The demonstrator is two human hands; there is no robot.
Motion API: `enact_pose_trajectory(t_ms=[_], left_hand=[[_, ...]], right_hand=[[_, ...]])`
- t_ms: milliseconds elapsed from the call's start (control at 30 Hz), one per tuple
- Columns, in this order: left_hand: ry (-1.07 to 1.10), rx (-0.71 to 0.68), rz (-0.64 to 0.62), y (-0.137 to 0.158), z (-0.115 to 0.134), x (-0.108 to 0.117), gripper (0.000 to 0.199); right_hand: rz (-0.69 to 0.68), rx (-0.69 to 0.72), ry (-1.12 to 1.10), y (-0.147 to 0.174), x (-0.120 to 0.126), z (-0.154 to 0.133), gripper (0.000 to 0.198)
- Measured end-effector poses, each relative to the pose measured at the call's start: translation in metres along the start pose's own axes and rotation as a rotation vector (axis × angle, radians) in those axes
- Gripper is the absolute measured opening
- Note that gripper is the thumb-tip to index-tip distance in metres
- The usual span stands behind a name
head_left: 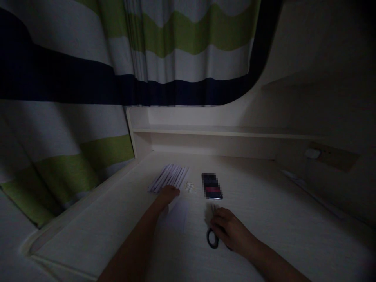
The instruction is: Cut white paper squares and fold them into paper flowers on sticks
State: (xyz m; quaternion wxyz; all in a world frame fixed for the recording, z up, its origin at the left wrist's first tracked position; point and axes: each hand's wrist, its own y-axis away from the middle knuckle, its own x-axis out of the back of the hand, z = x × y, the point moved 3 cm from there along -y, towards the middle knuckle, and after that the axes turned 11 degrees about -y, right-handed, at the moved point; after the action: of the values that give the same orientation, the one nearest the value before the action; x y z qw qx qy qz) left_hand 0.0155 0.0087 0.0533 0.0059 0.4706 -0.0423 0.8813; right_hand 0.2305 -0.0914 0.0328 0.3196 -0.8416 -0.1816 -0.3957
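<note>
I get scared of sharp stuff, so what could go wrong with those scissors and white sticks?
The right hand is at the scissors, close to the blades, so a finger might get nicked, especially in this dim light. The left hand is near the little white bits, so a bump could scatter them. It is also at the near end of the sticks, so a push might mess up their row.

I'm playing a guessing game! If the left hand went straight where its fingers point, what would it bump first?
Probably the small white pieces, just beyond the left hand, though depth is hard to judge.
</note>
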Motion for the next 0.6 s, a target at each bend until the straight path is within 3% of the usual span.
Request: enact_pose_trajectory(t_ms=[200,267,367,400,500,600], left_hand=[[0.248,-0.012,0.251,0.015,0.018,0.018,0.018],[0.539,-0.119,0.327,0.027,0.032,0.014,0.016],[0.792,-0.152,0.252,0.040,0.049,-0.005,0.020],[0.842,-0.161,0.213,0.043,0.053,-0.012,0.022],[0.878,-0.209,0.085,0.047,0.062,-0.029,0.024],[0.824,-0.224,0.069,0.045,0.060,-0.036,0.025]], right_hand=[[0.135,-0.115,-0.424,-0.004,0.004,-0.001,0.024],[0.175,-0.152,-0.575,-0.004,-0.002,-0.001,0.023],[0.312,-0.188,-0.784,-0.005,-0.014,0.002,0.076],[0.370,-0.202,-0.881,-0.005,-0.017,0.003,0.085],[0.528,-0.205,-1.179,-0.008,-0.016,0.006,0.076],[0.717,-0.311,-1.204,-0.007,0.001,0.012,0.046]])
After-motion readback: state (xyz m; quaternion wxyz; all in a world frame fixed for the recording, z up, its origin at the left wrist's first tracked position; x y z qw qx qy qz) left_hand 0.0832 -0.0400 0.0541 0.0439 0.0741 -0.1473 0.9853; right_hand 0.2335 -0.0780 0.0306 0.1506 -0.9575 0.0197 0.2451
